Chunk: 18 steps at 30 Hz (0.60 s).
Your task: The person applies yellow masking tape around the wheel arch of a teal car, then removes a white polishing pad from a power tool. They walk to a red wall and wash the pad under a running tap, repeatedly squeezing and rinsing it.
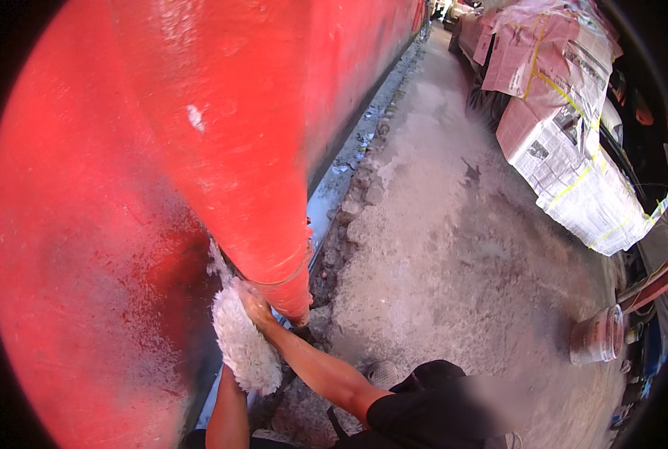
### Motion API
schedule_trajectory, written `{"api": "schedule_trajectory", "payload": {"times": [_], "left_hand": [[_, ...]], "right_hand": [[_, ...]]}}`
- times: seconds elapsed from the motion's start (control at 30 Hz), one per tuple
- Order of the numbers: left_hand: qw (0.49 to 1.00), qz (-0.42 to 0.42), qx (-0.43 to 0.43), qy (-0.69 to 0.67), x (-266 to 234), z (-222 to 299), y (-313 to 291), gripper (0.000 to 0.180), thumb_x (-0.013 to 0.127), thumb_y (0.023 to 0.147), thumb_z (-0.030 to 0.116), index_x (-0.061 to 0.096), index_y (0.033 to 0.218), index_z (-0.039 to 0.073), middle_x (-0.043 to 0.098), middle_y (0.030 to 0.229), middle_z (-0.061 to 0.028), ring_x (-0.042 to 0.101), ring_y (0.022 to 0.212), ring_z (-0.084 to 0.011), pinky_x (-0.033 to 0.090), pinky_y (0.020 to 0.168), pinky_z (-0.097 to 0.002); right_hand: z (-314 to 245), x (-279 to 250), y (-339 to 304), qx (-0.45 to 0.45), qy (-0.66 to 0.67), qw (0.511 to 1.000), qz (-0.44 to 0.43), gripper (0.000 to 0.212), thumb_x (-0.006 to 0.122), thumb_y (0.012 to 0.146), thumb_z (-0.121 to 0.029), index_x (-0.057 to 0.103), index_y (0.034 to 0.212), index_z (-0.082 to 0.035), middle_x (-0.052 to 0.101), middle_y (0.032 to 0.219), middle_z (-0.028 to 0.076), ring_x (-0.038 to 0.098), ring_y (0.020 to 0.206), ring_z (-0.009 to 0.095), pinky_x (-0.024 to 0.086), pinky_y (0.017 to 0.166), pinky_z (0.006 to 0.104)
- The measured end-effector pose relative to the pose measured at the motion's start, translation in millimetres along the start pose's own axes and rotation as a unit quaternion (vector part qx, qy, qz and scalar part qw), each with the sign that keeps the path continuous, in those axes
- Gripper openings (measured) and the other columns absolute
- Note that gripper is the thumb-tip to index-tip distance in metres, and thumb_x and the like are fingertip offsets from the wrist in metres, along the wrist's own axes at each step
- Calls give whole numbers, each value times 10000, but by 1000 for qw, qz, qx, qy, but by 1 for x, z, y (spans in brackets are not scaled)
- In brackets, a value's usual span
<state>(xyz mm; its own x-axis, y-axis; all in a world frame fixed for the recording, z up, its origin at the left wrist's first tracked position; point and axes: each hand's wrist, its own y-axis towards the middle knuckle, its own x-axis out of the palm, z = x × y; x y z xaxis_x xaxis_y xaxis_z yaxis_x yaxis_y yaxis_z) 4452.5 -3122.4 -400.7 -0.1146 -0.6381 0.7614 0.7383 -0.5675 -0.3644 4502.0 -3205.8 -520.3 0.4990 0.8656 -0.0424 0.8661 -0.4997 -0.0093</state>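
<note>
Head view: right hand [253, 301] grips white fleece pad [243, 346] against red panel [109, 224]; left hand hidden.

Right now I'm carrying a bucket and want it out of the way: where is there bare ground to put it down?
The widest free patch is the dusty concrete floor, between the rubble strip along the red surface and the paper-masked object. It is tighter near the paint-stained bucket, and crowded where both hands press the white fleece pad.

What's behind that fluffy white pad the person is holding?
Behind the fluffy white pad is the red painted panel, dull and smeared there. The right hand grips its top edge. The left hand is hidden behind the pad, as is the panel surface directly underneath.
</note>
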Motion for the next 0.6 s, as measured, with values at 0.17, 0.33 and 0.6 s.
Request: {"api": "schedule_trajectory", "payload": {"times": [0.17,0.33,0.6], "left_hand": [[999,6,18,45,-30,-11,11,356,499,938,360,613,1071,49,660,945,-73,644,803,-215,538,773,-346],[989,36,76,121,-53,-17,39,356,511,935,365,618,1059,50,659,922,-69,641,785,-206,535,759,-343],[919,95,234,304,-110,26,84,355,529,930,374,626,1041,51,659,887,-64,635,758,-192,528,736,-338]], "right_hand": [[-15,-9,-18,-14,132,991,1,517,485,1015,-391,532,1346,3,540,1360,133,461,1284,222,302,1109,342],[-10,-23,-33,-4,184,982,-33,681,440,1022,-464,358,1469,42,384,1514,137,311,1412,225,192,1174,325],[-71,-29,-73,276,281,903,-171,743,346,1008,-595,433,1431,10,492,1423,135,450,1317,248,333,1099,365]]}}
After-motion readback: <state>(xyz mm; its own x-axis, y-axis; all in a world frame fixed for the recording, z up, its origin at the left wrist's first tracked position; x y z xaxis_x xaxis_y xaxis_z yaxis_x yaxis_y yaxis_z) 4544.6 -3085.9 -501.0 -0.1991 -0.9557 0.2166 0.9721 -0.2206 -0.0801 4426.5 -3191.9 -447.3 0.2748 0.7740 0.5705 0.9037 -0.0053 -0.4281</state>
